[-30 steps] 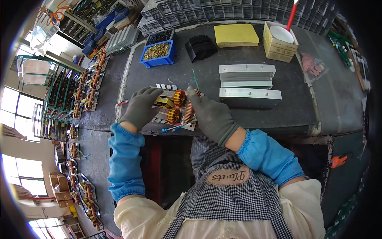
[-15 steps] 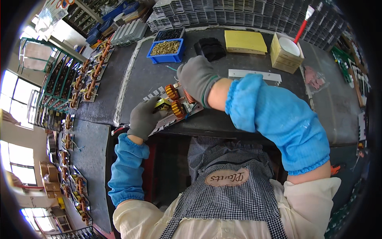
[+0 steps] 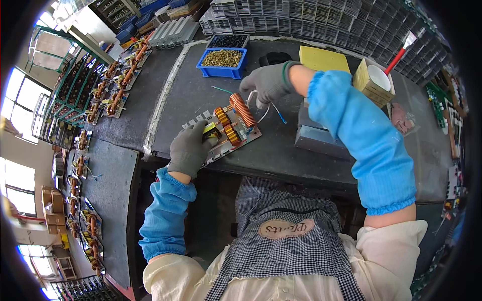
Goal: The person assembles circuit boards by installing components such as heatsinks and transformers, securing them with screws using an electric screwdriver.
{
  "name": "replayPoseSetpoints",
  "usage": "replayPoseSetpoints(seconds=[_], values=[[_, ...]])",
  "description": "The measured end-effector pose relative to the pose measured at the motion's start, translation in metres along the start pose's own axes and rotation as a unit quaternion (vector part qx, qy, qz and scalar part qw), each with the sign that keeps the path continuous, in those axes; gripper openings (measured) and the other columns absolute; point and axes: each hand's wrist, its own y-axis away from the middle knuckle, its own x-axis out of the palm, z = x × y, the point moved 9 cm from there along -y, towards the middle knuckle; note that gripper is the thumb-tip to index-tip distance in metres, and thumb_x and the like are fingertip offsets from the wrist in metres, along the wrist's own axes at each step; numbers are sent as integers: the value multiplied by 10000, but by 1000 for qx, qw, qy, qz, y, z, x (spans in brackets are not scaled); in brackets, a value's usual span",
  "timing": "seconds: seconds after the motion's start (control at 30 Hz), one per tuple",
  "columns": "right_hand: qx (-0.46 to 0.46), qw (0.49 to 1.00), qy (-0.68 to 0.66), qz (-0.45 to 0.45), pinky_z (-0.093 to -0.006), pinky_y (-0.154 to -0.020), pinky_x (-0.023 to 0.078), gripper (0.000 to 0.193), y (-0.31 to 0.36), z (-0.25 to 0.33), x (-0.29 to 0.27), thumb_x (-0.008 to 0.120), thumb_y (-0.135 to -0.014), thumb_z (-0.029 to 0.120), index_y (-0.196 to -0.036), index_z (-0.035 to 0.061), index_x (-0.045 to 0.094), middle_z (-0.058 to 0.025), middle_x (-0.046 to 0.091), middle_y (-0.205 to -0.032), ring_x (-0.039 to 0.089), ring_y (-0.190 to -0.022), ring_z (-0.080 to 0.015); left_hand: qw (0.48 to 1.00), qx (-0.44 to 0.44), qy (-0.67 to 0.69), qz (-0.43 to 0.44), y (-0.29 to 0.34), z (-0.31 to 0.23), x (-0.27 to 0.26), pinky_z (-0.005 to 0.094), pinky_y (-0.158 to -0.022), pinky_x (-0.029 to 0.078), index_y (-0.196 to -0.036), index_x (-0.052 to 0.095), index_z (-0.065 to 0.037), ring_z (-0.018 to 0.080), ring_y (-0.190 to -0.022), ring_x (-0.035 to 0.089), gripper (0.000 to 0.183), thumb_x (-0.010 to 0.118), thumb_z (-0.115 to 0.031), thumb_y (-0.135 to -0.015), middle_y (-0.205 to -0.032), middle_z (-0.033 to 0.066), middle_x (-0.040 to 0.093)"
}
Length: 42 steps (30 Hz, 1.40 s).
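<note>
Grey-gloved left hand (image 3: pixel 190 149) steadies circuit board (image 3: pixel 226 134) | right hand (image 3: pixel 267 84) (raised) pinches wires (image 3: pixel 266 111)

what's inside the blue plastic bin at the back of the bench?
The blue plastic bin holds a heap of small brass-coloured parts, too small to identify. Whatever lies beneath the top layer, and the bin floor, is covered.

One circuit board (image 3: pixel 228 133), two bins (image 3: pixel 221 62)

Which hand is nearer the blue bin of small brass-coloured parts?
Right. The right hand hovers just right of the blue bin, holding thin wires. The left hand rests on the circuit board, nearer the table's front edge.
</note>
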Motion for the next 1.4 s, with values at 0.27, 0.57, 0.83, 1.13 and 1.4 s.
replayPoseSetpoints(seconds=[0.27,0.57,0.83,1.13,1.4], values=[[-61,863,464,-190,-438,-769,582,252,-3,27,-5,662,-876,150,-1125,110,674,-81,711,-1040,712,-1001,-282,1000,-9,-10,-8,3,1,-4,475,-807,545,-1230,657,-131,378,-958,682,442,758,-304,-836,-1006,151,702],[8,952,285,-114,-479,-904,549,310,15,30,-30,702,-879,309,-1118,112,723,-119,734,-1071,695,-1080,-336,908,-177,367,97,22,74,-17,316,-921,514,-1316,642,17,165,-1037,642,429,679,-278,-1006,-1117,94,714],[-96,988,102,-71,-449,-878,543,368,-46,130,29,625,-932,361,-1171,106,742,-152,744,-1048,703,-1012,-343,906,-142,300,264,-1,65,2,337,-933,510,-1298,670,-11,188,-1020,657,527,815,-299,-882,-1099,85,735],[-56,980,190,38,-436,-793,574,364,-84,130,61,753,-844,367,-1091,103,791,-105,776,-1044,740,-959,-294,948,-7,156,277,-11,45,9,382,-958,519,-1304,661,-71,244,-1058,692,605,865,-287,-777,-1217,120,719],[-72,922,374,-68,-436,-755,583,259,-55,167,88,683,-895,237,-1082,82,773,-107,763,-1068,743,-996,-270,993,5,-112,-38,15,41,2,434,-724,578,-1116,680,-159,311,-911,700,429,771,-407,-777,-1004,88,655]])
